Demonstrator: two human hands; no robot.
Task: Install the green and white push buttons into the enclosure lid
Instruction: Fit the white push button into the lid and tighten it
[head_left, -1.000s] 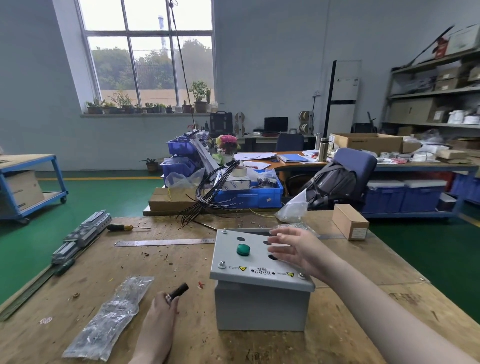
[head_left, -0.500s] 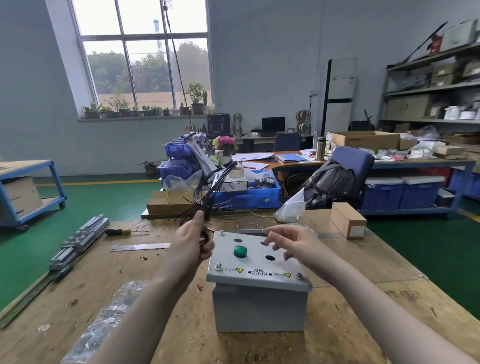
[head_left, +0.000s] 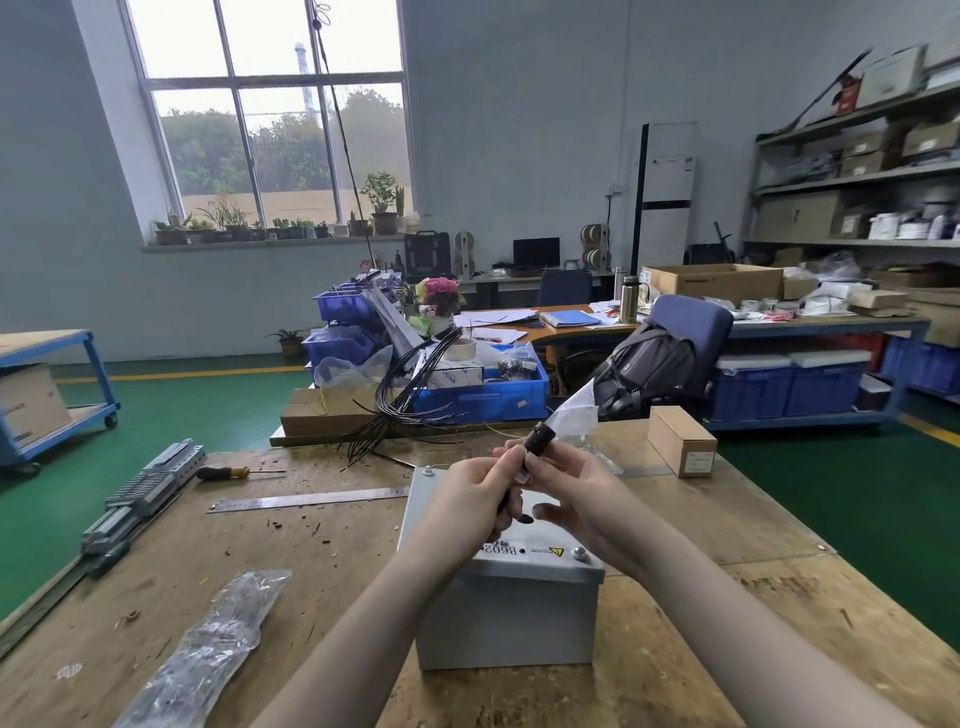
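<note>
The grey enclosure (head_left: 509, 618) stands on the wooden bench with its lid (head_left: 423, 499) on top. Both hands hover over the lid and share a dark cylindrical button part (head_left: 537, 436). My left hand (head_left: 472, 504) grips its lower end. My right hand (head_left: 576, 488) pinches it just above, so its dark tip sticks up between the fingers. One open hole (head_left: 525, 518) in the lid shows between the hands. The green button is hidden behind my left hand. No white button cap is visible.
A steel ruler (head_left: 306, 500) and a screwdriver (head_left: 228, 473) lie left of the enclosure. A clear plastic bag (head_left: 208, 649) lies front left, and a rail with terminal blocks (head_left: 140, 493) along the left edge. A small cardboard box (head_left: 680, 439) sits back right.
My left hand rose from the bench at the front left, carrying the dark part over the lid. My right hand lifted off the lid and took hold of the part too.
</note>
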